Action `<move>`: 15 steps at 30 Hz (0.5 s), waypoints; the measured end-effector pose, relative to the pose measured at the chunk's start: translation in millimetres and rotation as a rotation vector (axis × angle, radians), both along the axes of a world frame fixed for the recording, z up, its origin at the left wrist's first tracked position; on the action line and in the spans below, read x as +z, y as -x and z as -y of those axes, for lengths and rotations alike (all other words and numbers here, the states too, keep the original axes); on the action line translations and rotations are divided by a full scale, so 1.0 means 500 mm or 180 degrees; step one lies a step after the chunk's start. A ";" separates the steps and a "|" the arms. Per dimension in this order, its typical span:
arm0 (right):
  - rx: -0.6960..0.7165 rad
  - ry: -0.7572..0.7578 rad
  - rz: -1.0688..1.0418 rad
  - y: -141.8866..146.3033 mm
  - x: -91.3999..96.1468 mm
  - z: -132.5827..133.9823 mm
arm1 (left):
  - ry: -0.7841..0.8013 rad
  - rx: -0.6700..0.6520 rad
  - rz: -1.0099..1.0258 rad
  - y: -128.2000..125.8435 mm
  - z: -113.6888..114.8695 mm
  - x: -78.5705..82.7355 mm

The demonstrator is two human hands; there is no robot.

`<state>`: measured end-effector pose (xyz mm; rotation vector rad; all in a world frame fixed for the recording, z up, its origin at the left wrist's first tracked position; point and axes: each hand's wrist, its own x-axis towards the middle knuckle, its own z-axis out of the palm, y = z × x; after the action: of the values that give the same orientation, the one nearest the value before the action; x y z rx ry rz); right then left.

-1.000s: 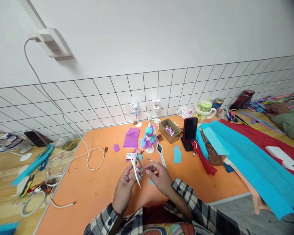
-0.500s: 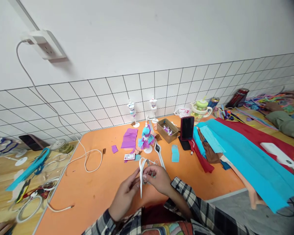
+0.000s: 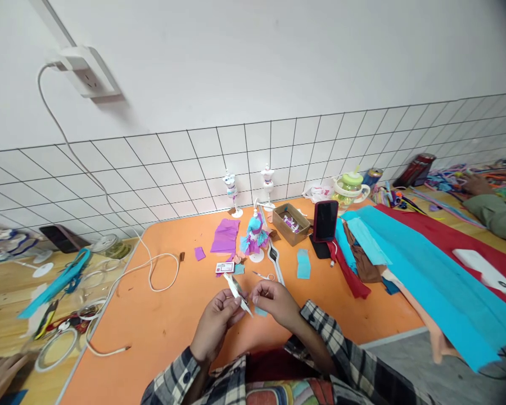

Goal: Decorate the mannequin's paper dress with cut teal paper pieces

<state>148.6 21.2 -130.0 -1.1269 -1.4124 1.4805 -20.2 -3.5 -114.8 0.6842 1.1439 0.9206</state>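
Observation:
My left hand (image 3: 219, 318) grips a thin white roll of tape (image 3: 237, 292), tilted and seen nearly edge-on above the orange table. Just to the right, my right hand (image 3: 276, 304) has thumb and fingertips pinched together; what is between them is too small to make out. A light blue scrap (image 3: 260, 311) shows below the right fingertips. Beyond the hands lie small scissors (image 3: 270, 277) and a little white box with a printed label (image 3: 225, 268). Past these stands a small dress form in a blue and purple paper dress (image 3: 255, 236).
Two more dress forms (image 3: 231, 191) stand by the tiled wall, beside a brown box (image 3: 290, 228) of small parts. A phone (image 3: 325, 220) stands upright at right, near long blue crepe paper (image 3: 425, 270). A white cable (image 3: 152, 264) loops at left. Other people's hands (image 3: 480, 184) show at both sides.
The roll of tape has turned from upright to a slant, with its top to the left. My right hand has drawn away from it to the right. The light blue scrap now shows.

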 end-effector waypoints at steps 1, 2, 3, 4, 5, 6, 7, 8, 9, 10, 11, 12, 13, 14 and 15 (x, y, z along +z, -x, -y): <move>0.0007 -0.0048 -0.0001 -0.001 0.004 0.000 | -0.0017 -0.0016 -0.0035 -0.002 0.001 0.002; -0.0035 -0.0130 0.0050 -0.001 0.008 0.001 | -0.0042 -0.0052 -0.0088 -0.004 0.002 0.004; -0.0098 -0.0232 0.0147 0.000 0.011 0.002 | -0.0083 -0.0099 -0.0155 -0.007 0.004 0.005; -0.0146 -0.0341 0.0273 0.003 0.013 0.003 | -0.0141 -0.0138 -0.0231 -0.010 0.006 0.005; -0.0167 -0.0436 0.0412 0.007 0.014 0.005 | -0.0223 -0.0158 -0.0310 -0.013 0.008 0.004; -0.0163 -0.0502 0.0550 0.011 0.014 0.006 | -0.0326 -0.0161 -0.0391 -0.016 0.010 0.001; -0.0158 -0.0535 0.0672 0.015 0.012 0.007 | -0.0434 -0.0159 -0.0466 -0.019 0.013 -0.002; -0.0178 -0.0557 0.0768 0.018 0.009 0.008 | -0.0540 -0.0154 -0.0520 -0.022 0.014 -0.007; -0.0233 -0.0582 0.0847 0.021 0.005 0.008 | -0.0629 -0.0153 -0.0540 -0.024 0.016 -0.013; -0.0327 -0.0620 0.0918 0.022 0.001 0.009 | -0.0686 -0.0161 -0.0531 -0.026 0.017 -0.019; -0.0429 -0.0677 0.0985 0.022 -0.004 0.008 | -0.0710 -0.0179 -0.0502 -0.026 0.018 -0.024; -0.0514 -0.0760 0.1046 0.021 -0.008 0.008 | -0.0705 -0.0211 -0.0476 -0.025 0.019 -0.028; -0.0572 -0.0855 0.1095 0.019 -0.012 0.007 | -0.0676 -0.0274 -0.0488 -0.021 0.018 -0.030; -0.0615 -0.0952 0.1136 0.016 -0.015 0.007 | -0.0630 -0.0389 -0.0595 -0.014 0.017 -0.029; -0.0650 -0.1047 0.1177 0.012 -0.017 0.006 | -0.0590 -0.0552 -0.0828 -0.004 0.015 -0.024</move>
<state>142.5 18.3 -138.3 -1.3285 -1.6589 0.8856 -18.3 -10.8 -126.7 1.0620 1.2140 0.8117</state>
